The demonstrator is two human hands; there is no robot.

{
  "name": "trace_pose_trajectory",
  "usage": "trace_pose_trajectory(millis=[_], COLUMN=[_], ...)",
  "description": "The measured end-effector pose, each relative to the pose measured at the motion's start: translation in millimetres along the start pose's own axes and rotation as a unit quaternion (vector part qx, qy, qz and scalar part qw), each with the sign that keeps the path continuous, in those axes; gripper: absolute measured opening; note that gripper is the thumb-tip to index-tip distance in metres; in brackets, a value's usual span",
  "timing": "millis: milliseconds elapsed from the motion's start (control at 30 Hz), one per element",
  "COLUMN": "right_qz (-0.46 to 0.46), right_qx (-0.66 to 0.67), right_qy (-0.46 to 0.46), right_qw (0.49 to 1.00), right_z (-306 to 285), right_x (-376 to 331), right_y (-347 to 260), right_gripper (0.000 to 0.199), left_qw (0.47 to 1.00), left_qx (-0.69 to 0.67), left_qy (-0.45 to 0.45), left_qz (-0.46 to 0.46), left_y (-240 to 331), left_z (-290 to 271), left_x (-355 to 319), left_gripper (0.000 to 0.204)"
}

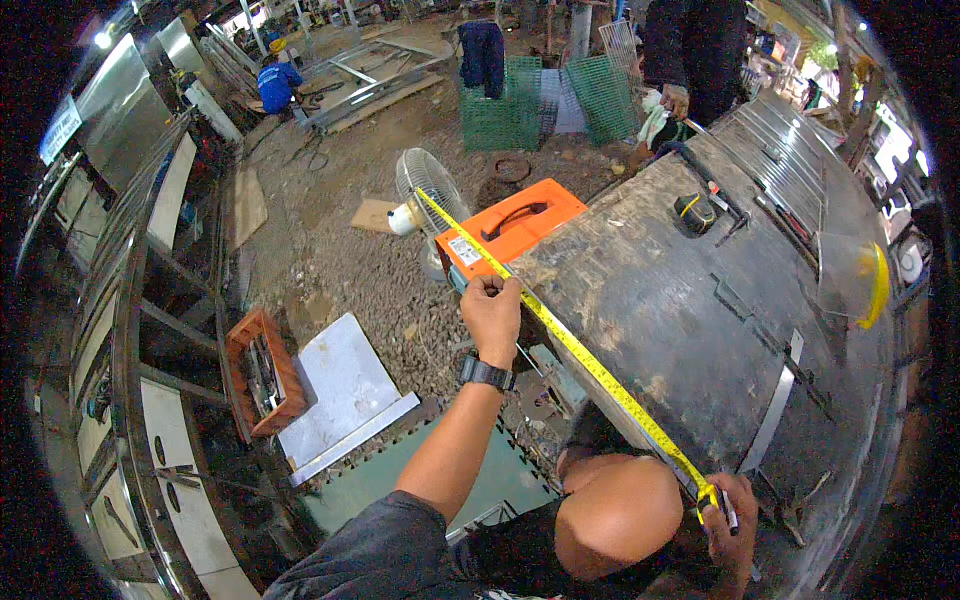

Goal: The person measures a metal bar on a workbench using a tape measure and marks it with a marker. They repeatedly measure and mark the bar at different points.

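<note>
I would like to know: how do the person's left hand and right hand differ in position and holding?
The left hand is partway along the yellow tape, near the table's corner; the right hand is at the tape's near end. The right hand also holds a slim pen-like object; the left hand shows none. A dark watch is on the left wrist; none shows at the right. Both hands are bare and at the same tape.
</note>
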State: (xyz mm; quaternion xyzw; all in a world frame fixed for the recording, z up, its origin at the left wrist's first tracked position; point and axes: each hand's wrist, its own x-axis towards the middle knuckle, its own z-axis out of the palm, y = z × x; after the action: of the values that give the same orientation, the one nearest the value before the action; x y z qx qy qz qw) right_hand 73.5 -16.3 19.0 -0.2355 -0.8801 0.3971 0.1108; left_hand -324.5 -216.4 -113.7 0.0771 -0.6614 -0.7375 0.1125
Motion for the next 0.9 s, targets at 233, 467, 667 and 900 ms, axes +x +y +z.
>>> trace_pose_trajectory(millis=[233, 467, 667, 900], right_qz=[0.011, 0.037, 0.05, -0.05], right_qx=[-0.017, 0.041, 0.015, -0.111], right_qy=[0.005, -0.038, -0.077, -0.082], right_qw=[1.0, 0.998, 0.996, 0.989], right_z=[9.3, 13.3, 11.3, 8.5], right_x=[0.5, 1.6, 0.0, 0.0], right_y=[-1.4, 13.9, 33.8, 36.1], right_gripper=[0.038, 0.04, 0.039, 0.041], left_qw=[0.996, 0.998, 0.996, 0.995], left_qx=[0.077, 0.059, 0.092, 0.098], left_qy=[0.002, 0.004, 0.009, 0.009], left_qz=[0.042, 0.017, 0.015, 0.021], left_y=[0.1, 2.3, 4.1, 6.3], left_z=[-1.8, -2.8, -4.0, -4.3], left_x=[-0.9, 0.5, 1.4, 2.0], left_gripper=[0.014, 0.014, 0.014, 0.016])
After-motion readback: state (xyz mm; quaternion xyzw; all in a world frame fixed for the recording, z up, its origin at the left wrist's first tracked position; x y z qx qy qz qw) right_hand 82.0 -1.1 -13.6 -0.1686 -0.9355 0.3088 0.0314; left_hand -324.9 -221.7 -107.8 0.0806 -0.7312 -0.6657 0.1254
